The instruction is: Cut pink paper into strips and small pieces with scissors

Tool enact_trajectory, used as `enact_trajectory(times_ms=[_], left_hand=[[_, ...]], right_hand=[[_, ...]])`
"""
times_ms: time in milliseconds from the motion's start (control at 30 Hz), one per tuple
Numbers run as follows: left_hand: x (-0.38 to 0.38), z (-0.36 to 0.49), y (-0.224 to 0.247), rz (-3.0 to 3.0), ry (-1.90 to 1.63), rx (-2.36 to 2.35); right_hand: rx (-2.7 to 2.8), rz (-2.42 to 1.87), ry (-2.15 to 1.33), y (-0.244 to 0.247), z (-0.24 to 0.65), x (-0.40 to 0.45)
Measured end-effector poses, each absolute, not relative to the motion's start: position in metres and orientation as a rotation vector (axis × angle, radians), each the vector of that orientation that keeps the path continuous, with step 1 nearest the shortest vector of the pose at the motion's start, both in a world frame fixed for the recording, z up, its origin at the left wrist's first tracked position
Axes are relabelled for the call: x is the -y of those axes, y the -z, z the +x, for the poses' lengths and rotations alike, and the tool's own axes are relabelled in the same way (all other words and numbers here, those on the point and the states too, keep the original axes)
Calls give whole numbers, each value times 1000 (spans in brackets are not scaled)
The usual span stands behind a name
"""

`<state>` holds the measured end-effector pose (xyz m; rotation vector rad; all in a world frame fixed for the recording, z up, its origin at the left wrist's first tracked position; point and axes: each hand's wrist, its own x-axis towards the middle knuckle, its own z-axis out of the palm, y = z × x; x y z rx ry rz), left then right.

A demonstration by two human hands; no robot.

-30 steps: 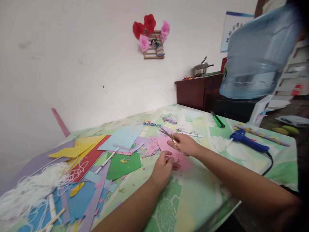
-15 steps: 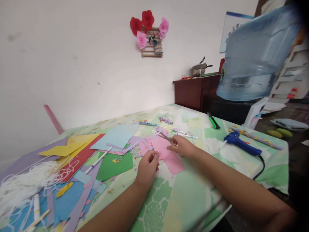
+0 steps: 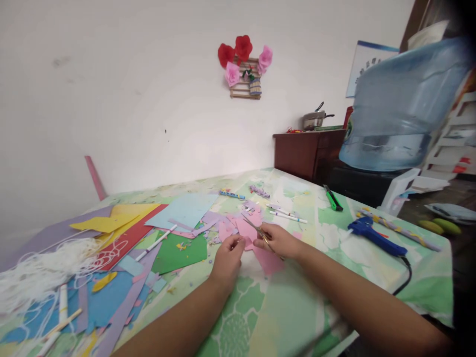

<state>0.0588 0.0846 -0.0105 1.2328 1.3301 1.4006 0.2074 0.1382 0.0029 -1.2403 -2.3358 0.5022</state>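
My right hand (image 3: 278,241) is closed round the handles of a pair of scissors (image 3: 256,228), whose blades point up and to the left. Close beside it, my left hand (image 3: 228,255) pinches a small piece of pink paper (image 3: 248,243) between thumb and fingertips. The scissors' blades lie over pink paper sheets (image 3: 268,263) on the table, just right of the left hand. Scraps of pink and purple paper (image 3: 226,229) are strewn beyond both hands.
White string (image 3: 40,270), coloured sheets (image 3: 178,253) and a white marker (image 3: 156,243) cover the left side. On the right lie a blue glue gun (image 3: 377,237) with its cord, a green cutter knife (image 3: 332,198) and a decorated stick (image 3: 405,229). Behind stands a water bottle (image 3: 390,119).
The view has shifted, so things sit lower and further right. The scissors have turned and come nearer my left hand, which still pinches the pink paper.
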Motion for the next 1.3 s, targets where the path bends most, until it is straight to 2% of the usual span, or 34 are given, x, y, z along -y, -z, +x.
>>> enact_trajectory(times_ms=[200, 467, 733, 1300], left_hand=[[-87, 58, 9, 1163, -1422, -1235], [-98, 52, 15, 933, -1574, -1184], [-96, 50, 3, 821, -1672, -1076], [-91, 57, 0, 808, -1613, -986]], right_hand=[[2403, -1132, -563, 2, 198, -132], [2280, -1286, -461, 1, 207, -146], [2343, -1319, -452, -1, 204, -133], [2463, -1157, -550, 5, 198, -130]])
